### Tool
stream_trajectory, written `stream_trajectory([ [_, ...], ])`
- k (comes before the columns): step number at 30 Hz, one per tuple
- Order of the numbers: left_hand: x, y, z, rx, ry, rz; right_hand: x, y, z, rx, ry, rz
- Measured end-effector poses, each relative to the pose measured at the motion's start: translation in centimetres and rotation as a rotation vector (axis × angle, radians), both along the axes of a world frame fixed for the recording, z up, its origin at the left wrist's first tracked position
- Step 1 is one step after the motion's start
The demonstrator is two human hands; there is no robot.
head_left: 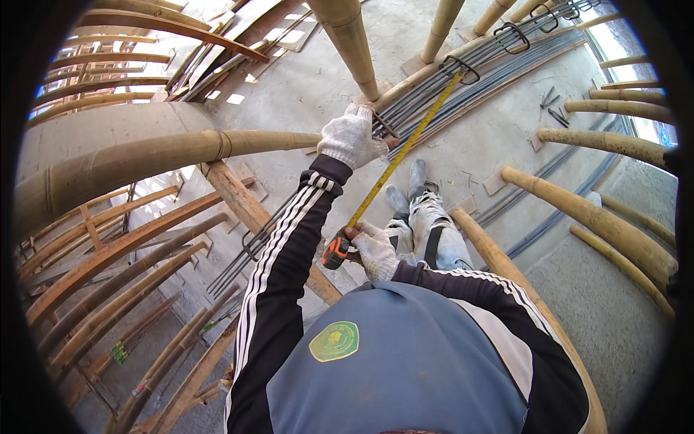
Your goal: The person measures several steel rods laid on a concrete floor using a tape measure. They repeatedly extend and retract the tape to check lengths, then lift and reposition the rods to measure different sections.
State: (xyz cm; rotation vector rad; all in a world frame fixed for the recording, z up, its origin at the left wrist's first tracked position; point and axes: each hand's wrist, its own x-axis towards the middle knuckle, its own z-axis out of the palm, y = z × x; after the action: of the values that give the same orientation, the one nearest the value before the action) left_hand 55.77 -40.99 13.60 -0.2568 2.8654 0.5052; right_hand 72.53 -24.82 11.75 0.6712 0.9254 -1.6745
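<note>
My left hand [353, 141], in a white knit glove, reaches forward and closes on a dark bent steel stirrup [386, 124] at the near end of a bundle of steel rebar [426, 90]. In my right hand [376, 249], also gloved with bare fingertips, is an orange and black tape measure [335, 252], held low in front of my body. Its yellow blade [405, 148] is pulled out and slants up to the right, passing just right of my left hand. The blade's far end lies by another stirrup [463, 69] on the rebar.
Bamboo poles [347, 43] stand all around, one [166, 152] just left of my left arm. A wooden beam [238, 192] runs beneath that arm. More rebar [557, 210] lies right on the concrete floor [499, 137], with pliers-like tools [555, 108]. Planks [238, 43] are stacked far left.
</note>
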Motion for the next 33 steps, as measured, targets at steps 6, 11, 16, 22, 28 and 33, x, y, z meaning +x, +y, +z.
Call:
stream_trajectory([
  [6,0.0,-0.2,-0.3,0.054,-0.011,-0.001,-0.1,-0.2,0.2,-0.025,-0.019,-0.030],
  [11,0.0,-0.8,-1.2,0.093,0.034,-0.039,-0.2,-0.4,-0.1,-0.042,-0.035,-0.020],
  [16,-0.1,-0.9,-1.3,0.099,0.011,-0.034,-0.2,-0.5,0.0,-0.016,-0.029,-0.022],
  [22,-0.3,-1.0,-1.3,0.101,0.006,-0.031,-0.2,-0.8,-0.1,-0.027,-0.024,-0.027],
  [28,-0.6,-1.0,-1.8,0.086,0.047,-0.056,-0.1,-0.9,-0.4,-0.024,-0.029,-0.015],
  [33,-1.0,-0.9,-1.8,0.128,0.050,-0.069,0.1,-1.1,-0.7,-0.017,-0.040,-0.017],
])
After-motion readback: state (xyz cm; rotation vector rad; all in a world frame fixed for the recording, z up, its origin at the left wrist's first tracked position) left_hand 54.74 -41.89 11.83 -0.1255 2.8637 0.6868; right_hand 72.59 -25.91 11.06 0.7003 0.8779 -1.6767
